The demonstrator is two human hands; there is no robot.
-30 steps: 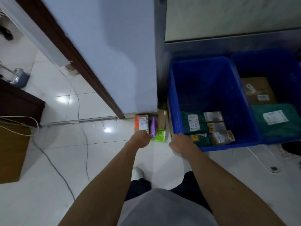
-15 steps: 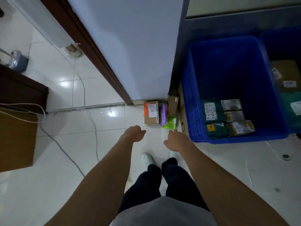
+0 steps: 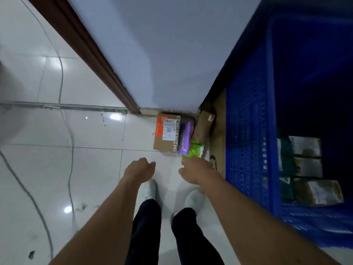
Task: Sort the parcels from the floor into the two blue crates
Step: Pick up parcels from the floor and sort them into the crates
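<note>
Since several parcels already lie in the blue crate (image 3: 248, 150) at 3 o'clock, the sort looks partly done, by my read. Only one crate shows; the second is out of view, so its load is unknown. Packed in the crate: pale labelled packets (image 3: 305, 149) and dark green bags (image 3: 286, 150), blurred, count unclear.

Left on the floor (image 3: 95, 165), at 12 o'clock from the hands, a tight cluster against the foot of the wall (image 3: 172, 54):
- cardboard box (image 3: 165, 133), orange strip, white shipping label on top, lying flat
- purple pouch (image 3: 185, 137), touching the box's right side
- green pouch (image 3: 195, 150), soft, glossy, nearest the person
- brown paper parcel (image 3: 204, 127), propped at a tilt
- flat cardboard piece (image 3: 218, 150) leaning on the crate's outer wall; parcel or scrap, cannot tell

So at least four to go.

Right hand (image 3: 193, 170) reaches to 12 o'clock and meets the green pouch's near edge; its fingers are hidden behind the back of the hand, so I cannot tell whether it grips. Left hand (image 3: 140, 170), at 9 o'clock from the right one, fingers loosely curled, empty, short of the box.

A cable (image 3: 71, 142) trails across the floor at 9 o'clock.
</note>
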